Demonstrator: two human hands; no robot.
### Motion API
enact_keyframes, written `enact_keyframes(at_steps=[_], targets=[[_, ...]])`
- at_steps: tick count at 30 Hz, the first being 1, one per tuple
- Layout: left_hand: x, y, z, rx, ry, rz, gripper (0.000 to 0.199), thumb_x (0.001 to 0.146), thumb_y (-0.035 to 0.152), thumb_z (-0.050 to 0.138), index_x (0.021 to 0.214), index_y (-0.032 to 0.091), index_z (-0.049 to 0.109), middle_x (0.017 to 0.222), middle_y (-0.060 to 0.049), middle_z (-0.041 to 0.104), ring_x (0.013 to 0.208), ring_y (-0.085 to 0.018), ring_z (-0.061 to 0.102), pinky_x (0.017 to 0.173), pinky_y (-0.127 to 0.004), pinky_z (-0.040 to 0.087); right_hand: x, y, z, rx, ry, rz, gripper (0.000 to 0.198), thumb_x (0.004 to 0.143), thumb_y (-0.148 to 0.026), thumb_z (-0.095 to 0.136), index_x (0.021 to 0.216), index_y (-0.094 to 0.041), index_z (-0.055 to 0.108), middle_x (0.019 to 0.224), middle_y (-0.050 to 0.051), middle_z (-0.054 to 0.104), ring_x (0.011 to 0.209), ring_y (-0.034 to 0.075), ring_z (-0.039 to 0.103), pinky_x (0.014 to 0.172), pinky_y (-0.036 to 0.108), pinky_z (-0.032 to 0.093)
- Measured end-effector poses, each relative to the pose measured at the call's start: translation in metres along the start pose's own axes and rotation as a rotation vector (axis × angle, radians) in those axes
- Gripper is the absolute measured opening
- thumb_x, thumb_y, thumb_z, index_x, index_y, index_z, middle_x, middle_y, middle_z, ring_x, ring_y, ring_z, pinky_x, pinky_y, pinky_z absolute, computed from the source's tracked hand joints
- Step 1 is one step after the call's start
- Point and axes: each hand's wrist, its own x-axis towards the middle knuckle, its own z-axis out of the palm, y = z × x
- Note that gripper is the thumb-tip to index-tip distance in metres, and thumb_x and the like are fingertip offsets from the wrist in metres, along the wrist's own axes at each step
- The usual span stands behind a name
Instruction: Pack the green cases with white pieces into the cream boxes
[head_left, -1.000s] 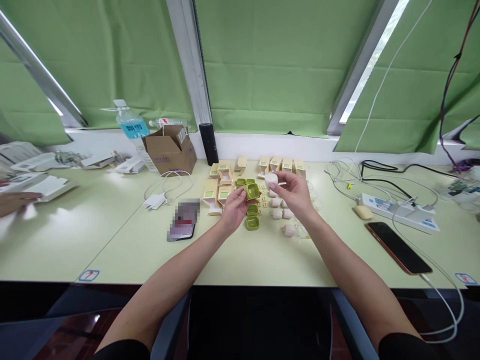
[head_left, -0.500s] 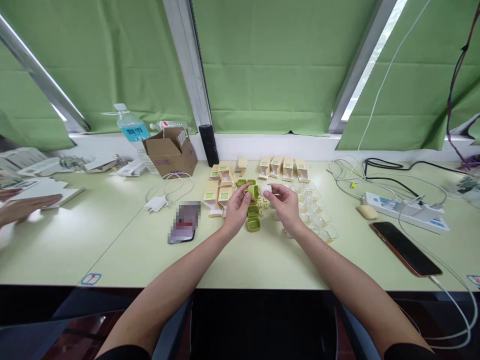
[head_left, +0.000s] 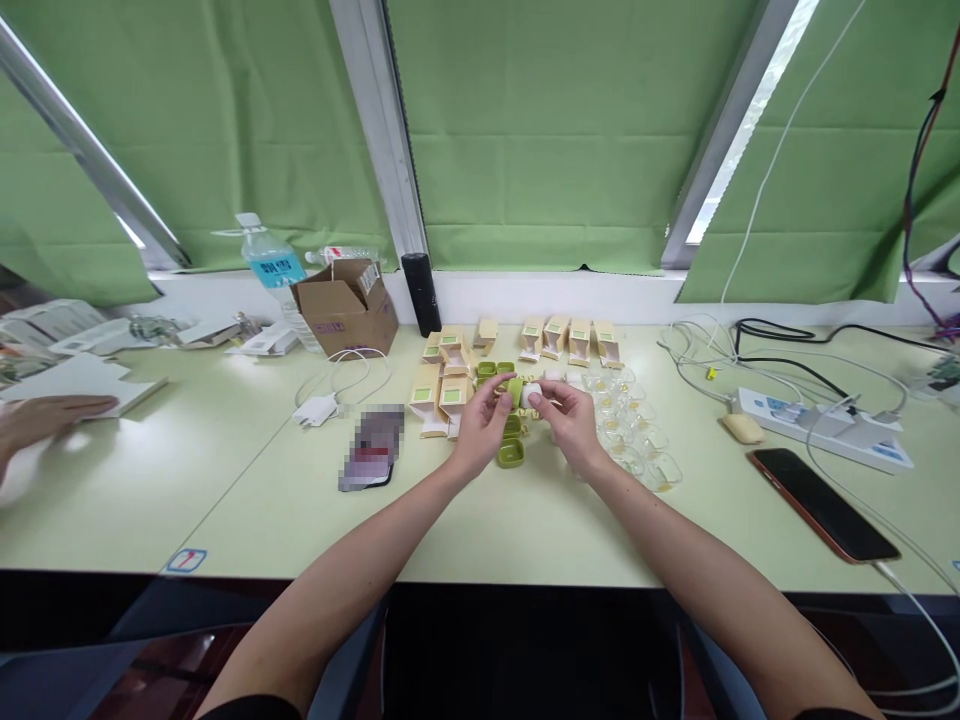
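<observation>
Between the fingers of my left hand point(head_left: 484, 422) is a small green square case point(head_left: 516, 390). My right hand point(head_left: 568, 418) pinches a small white rounded piece point(head_left: 531, 392) right up against the case. Whether the piece sits inside the case or only touches it, I cannot tell. Below and behind my hands several green cases point(head_left: 511, 454) stand in a column on the table. Clear plastic shells point(head_left: 628, 420) with yellow bits lie in rows to the right. Small cream cartons point(head_left: 425, 400) with green labels stand to the left.
More cartons point(head_left: 579, 342) line the back. A black cylinder point(head_left: 420, 293), a cardboard box point(head_left: 349, 308) and a water bottle point(head_left: 274, 265) stand at the back left. Two phones point(head_left: 823, 503), a power strip point(head_left: 825, 428) and cables lie around. Another person's hand point(head_left: 56, 422) rests on white boxes far left.
My two hands have come together, bringing the white piece from beside the green case up against it. The view has shifted slightly.
</observation>
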Motion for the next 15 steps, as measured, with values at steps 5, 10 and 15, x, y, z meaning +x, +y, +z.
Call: enact_keyframes(at_steps=[5, 10, 15], targets=[[-0.0036, -0.0053, -0.0016, 0.024, -0.018, 0.014, 0.041, 0.09, 0.05, 0.07, 0.122, 0.024, 0.07, 0.116, -0.008, 0.07, 0.094, -0.022, 0.065, 0.086, -0.031, 0.052, -0.0012, -0.0007, -0.0006, -0.014, -0.005, -0.005, 0.042, 0.075, -0.06, 0.077, 0.089, -0.021, 0.077, 0.086, 0.005, 0.076, 0.076, 0.021, 0.068, 0.067, 0.034, 0.056], [-0.0066, -0.005, -0.0003, 0.054, -0.025, 0.054, 0.039, 0.093, 0.043, 0.069, 0.127, 0.024, 0.067, 0.133, -0.011, 0.065, 0.113, -0.025, 0.064, 0.098, -0.035, 0.052, -0.003, -0.0008, 0.0008, 0.011, -0.024, 0.009, 0.043, 0.075, -0.061, 0.077, 0.092, -0.022, 0.077, 0.081, 0.004, 0.075, 0.067, 0.019, 0.066, 0.063, 0.034, 0.057], [-0.007, -0.0026, 0.0009, 0.122, 0.016, 0.147, 0.034, 0.093, 0.039, 0.069, 0.124, 0.025, 0.072, 0.133, -0.01, 0.065, 0.121, -0.026, 0.061, 0.101, -0.034, 0.05, -0.0043, -0.0018, 0.0034, 0.05, -0.037, 0.029, 0.043, 0.074, -0.061, 0.078, 0.093, -0.022, 0.077, 0.079, 0.003, 0.075, 0.064, 0.019, 0.066, 0.06, 0.035, 0.058]])
